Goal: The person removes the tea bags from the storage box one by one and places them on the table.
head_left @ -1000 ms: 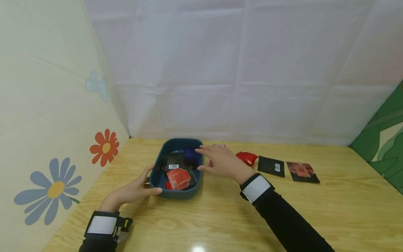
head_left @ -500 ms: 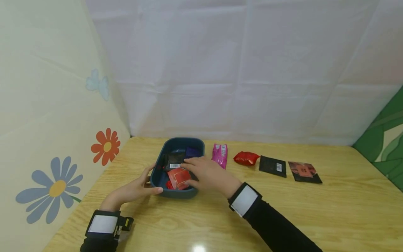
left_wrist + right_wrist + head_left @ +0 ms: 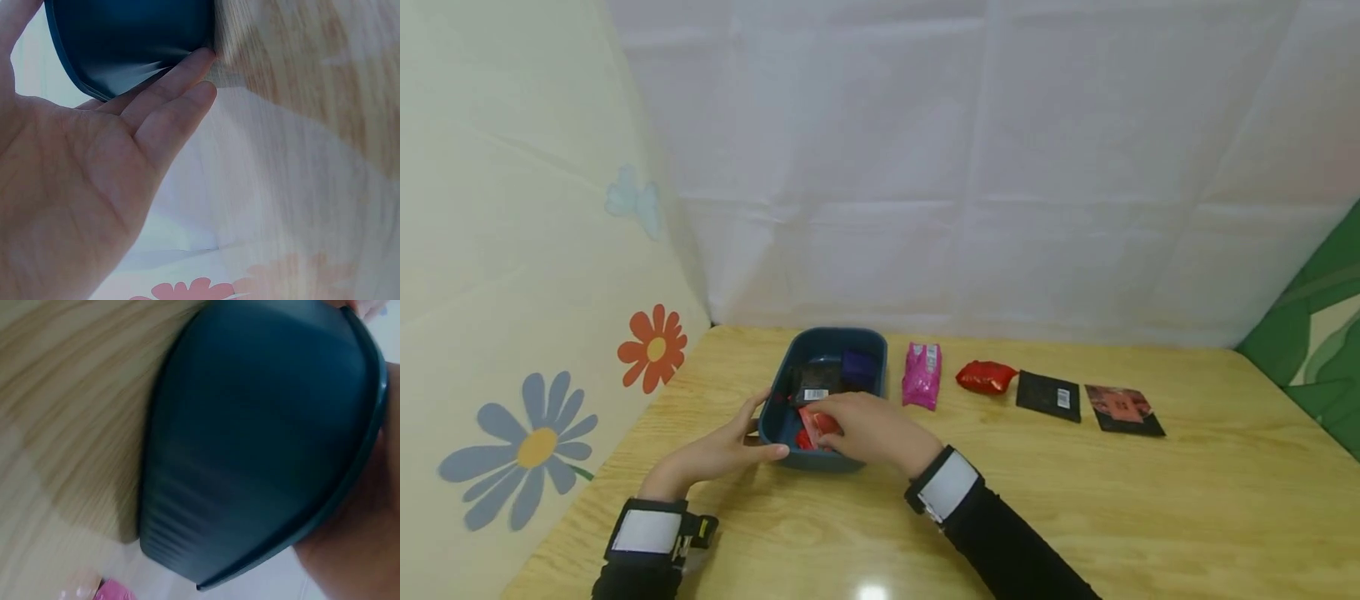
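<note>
My left hand (image 3: 722, 454) holds the dark teal plastic box (image 3: 820, 461) at its near left corner, thumb along the front and fingers against the left side. The left wrist view has those fingers (image 3: 162, 103) on the box's outer wall (image 3: 131, 37). My right hand (image 3: 883, 429) reaches over the right rim and pinches a flat red packet (image 3: 808, 422) inside. Also in the box lie a black packet (image 3: 815, 375) with a barcode label, a dark blue packet (image 3: 859, 367) and a small red piece (image 3: 803, 440). From the right wrist, the box wall (image 3: 250, 437) hides my fingertips.
Right of the box, a row on the wooden table (image 3: 1150, 517) runs from a pink pouch (image 3: 921, 377) to a shiny red pouch (image 3: 987, 377), a black packet (image 3: 1048, 396) and a black-and-red packet (image 3: 1123, 409). A white backdrop (image 3: 865, 167) rises behind.
My right hand has moved left and toward me, from the blue packet at the box's right rim to the red packet, which it now pinches. The left hand stays on the box.
</note>
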The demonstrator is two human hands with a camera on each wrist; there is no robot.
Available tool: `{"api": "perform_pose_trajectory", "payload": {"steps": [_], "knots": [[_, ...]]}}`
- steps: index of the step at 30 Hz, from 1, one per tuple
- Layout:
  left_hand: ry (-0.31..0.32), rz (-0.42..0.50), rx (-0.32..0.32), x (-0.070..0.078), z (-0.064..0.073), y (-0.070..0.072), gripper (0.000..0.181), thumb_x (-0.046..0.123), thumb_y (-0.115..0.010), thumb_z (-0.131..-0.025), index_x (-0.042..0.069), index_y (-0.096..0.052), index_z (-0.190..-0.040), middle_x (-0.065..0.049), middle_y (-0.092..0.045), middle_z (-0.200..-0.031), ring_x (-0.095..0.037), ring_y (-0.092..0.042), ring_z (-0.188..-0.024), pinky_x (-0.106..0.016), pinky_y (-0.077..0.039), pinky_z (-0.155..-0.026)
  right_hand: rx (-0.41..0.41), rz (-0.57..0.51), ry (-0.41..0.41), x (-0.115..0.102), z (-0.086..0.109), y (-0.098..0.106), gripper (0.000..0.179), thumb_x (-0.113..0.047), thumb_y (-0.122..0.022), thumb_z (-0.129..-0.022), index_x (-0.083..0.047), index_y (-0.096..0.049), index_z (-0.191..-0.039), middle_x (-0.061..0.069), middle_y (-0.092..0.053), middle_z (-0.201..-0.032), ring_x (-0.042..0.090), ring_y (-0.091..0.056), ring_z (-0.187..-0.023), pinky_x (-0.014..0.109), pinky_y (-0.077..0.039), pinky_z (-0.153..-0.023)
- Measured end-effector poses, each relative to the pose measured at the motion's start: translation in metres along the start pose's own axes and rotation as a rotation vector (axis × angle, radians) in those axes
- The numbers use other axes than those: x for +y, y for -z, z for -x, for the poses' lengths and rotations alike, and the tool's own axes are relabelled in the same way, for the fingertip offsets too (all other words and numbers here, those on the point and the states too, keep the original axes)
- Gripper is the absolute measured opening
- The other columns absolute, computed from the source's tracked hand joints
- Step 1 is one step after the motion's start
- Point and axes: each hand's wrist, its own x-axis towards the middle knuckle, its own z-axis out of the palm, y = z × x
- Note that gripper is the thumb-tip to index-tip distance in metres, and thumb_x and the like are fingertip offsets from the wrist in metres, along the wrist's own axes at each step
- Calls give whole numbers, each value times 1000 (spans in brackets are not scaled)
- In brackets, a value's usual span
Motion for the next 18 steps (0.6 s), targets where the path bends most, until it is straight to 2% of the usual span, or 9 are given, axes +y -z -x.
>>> {"api": "perform_pose_trajectory", "payload": {"steps": [3, 9, 13, 18], "knots": [[-4, 11, -6, -1, 1, 0, 94, 35, -68, -95, 15, 0, -157, -32, -30, -149, -49, -36, -134, -62, -36, -103, -37, -38, -47, -2, -3, -1, 36, -27, -71, -94, -15, -66, -128, -3, -68, -107, 7, -58, -85, 28, -51, -81], [12, 26, 7, 0, 2, 3, 95, 35, -69, -94, 17, -1, -157, -31, -27, -151, -50, -34, -135, -65, -32, -104, -52, -29, -81, -2, -11, 1, 38, -24, -76, -89, -14, -68, -125, -2, -68, -112, 10, -61, -95, 31, -51, -88], [29, 49, 9, 0, 2, 2, 94, 35, -70, -93, 18, -3, -157, -30, -29, -151, -49, -33, -136, -64, -31, -105, -57, -12, -89, 1, -14, 0, 43, -16, -81, -84, -14, -67, -125, -3, -68, -112, 11, -61, -94, 31, -51, -88], [19, 40, 1, -1, 0, -1, 92, 34, -69, -94, 17, -3, -157, -31, -30, -149, -48, -34, -136, -63, -31, -105, -77, 20, -102, 2, -16, -2, 53, -10, -83, -79, -15, -66, -129, -1, -66, -123, 15, -62, -103, 34, -50, -91]]}}
